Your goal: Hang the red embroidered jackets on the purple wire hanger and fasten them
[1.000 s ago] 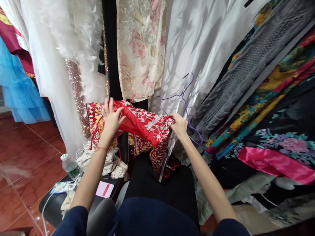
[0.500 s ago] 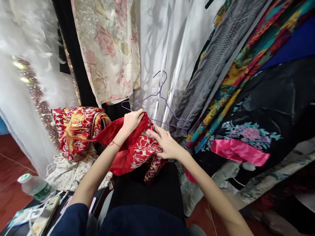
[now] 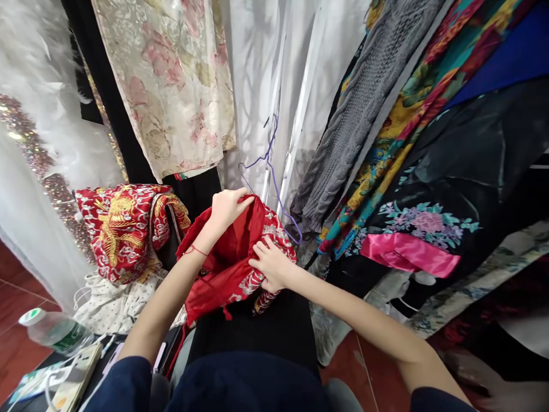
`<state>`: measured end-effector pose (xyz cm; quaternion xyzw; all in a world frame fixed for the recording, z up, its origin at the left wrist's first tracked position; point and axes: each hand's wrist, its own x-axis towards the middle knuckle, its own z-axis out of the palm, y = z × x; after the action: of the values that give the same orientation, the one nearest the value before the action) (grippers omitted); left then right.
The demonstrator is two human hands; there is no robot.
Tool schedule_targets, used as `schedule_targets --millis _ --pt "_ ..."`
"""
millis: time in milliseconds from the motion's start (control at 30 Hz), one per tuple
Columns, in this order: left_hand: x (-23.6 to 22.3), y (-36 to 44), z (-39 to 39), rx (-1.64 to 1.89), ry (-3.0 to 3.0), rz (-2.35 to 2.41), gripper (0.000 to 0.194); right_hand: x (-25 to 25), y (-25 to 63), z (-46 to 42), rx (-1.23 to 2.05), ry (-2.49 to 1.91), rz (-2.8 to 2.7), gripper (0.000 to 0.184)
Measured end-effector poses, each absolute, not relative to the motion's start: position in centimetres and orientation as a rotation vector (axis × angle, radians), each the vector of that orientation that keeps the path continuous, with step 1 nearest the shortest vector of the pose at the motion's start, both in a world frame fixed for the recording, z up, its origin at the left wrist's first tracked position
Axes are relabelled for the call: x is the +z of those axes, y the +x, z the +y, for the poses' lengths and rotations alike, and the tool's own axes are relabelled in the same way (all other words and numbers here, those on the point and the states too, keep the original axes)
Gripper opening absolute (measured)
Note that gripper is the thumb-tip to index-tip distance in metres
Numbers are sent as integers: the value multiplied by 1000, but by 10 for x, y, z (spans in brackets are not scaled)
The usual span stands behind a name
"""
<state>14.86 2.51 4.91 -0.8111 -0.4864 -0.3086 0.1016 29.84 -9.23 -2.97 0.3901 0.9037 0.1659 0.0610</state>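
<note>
A red embroidered garment (image 3: 223, 254) with silver patterning lies bunched over my lap, its plain red inside facing up in a wide opening. My left hand (image 3: 227, 210) pinches the far edge of that opening. My right hand (image 3: 273, 266) has its fingers curled over the patterned cloth at the near right side. Just behind the garment is a purple wire hanger (image 3: 274, 177), hook upward and tilted; the garment and my left hand hide its lower left part. What carries the hanger cannot be made out.
A folded red-and-gold garment (image 3: 124, 229) rests on dotted white cloth (image 3: 115, 303) at left. A plastic bottle (image 3: 58, 332) and a power strip (image 3: 79, 377) stand below it. Hanging clothes, including a grey cable knit (image 3: 360, 97) and a floral cream piece (image 3: 167, 86), surround me.
The garment's opening has spread wider, showing more red inside. My right hand has moved down and left, its fingers now curled in the cloth. The hanger has turned and looks narrower.
</note>
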Motion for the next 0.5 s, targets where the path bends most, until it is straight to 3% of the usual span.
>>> schedule_targets --millis 200,433,500 --pt "43 160 19 -972 -2441 -1382 36 -37 286 -100 504 757 2897 41" --pt "40 150 37 -953 -2383 -1502 39 -3 327 -94 526 1162 2789 57" --pt "32 143 51 -958 -2369 -1555 41 9 350 -97 537 1208 2807 50"
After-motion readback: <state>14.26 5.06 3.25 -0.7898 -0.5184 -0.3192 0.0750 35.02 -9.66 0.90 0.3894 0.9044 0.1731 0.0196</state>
